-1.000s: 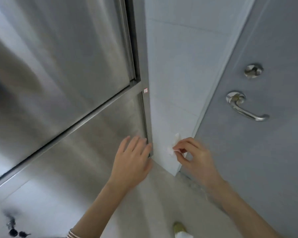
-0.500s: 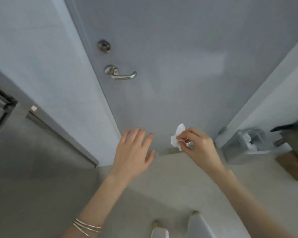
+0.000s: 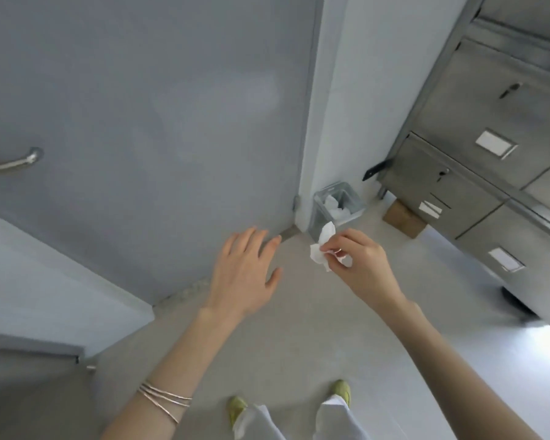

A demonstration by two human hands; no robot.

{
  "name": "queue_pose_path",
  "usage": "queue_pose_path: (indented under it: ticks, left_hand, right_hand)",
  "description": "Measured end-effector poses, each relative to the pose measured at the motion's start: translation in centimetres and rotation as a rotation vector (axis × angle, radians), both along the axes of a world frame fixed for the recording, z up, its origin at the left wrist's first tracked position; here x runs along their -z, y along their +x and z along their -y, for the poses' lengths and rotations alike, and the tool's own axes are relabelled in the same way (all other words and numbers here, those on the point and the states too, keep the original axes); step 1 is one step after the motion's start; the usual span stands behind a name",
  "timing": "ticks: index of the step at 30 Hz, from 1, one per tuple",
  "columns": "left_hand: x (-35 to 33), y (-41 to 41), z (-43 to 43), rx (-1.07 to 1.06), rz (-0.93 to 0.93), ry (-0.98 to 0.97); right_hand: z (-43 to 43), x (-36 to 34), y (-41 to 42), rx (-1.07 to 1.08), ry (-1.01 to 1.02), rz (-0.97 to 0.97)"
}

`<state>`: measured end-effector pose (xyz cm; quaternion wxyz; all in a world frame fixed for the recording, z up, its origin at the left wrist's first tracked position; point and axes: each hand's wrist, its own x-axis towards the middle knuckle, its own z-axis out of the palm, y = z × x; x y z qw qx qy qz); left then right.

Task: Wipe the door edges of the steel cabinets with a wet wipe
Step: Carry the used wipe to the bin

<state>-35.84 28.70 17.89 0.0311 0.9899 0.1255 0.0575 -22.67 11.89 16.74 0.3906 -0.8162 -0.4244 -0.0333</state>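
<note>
White crumpled wet wipe [image 3: 319, 253] pinched by right hand [image 3: 364, 265], left hand [image 3: 245, 273] spread empty.

Legible text: none.
Steel cabinets [image 3: 477, 100], right of frame, carry an upper label card [image 3: 496, 143], a small label card [image 3: 430, 208] and a lower label card [image 3: 506, 259]; all appear plain white, too blurred to show writing.

- Grey door [image 3: 140, 106] fills the far left; metal lever handle [image 3: 10, 163] at the left edge.
- White wall strip [image 3: 346, 90] just right of the door.
- Small grey bin [image 3: 317, 217] on the floor at the wall's foot; crumpled white waste [image 3: 335, 206] inside.
- Brown block [image 3: 404, 220] on the floor, right of the bin.
- Pale speckled floor [image 3: 299, 328] across the near field.
</note>
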Motion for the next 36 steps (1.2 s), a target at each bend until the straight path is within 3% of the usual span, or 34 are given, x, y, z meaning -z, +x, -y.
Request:
queue_pose_path:
  ticks: [14,22,30,36]
  left_hand:
    - [2.7,16.5,11.5,0.069,-0.043,-0.077]
    - [4.0,25.1,8.3,0.097,-0.068,-0.047]
    - [3.7,35.4,2.6,0.189,0.088,-0.003]
    - [4.1,43.0,0.3,0.170,0.018,-0.012]
  right_hand:
    - [12.7,1.0,13.3,0.098,-0.102,-0.051]
    - [9.1,2.5,21.7,0.114,-0.126,-0.075]
    - [3.2,2.2,31.8,0.148,-0.189,-0.054]
    - [-0.2,3.3,40.4,0.152,-0.188,-0.125]
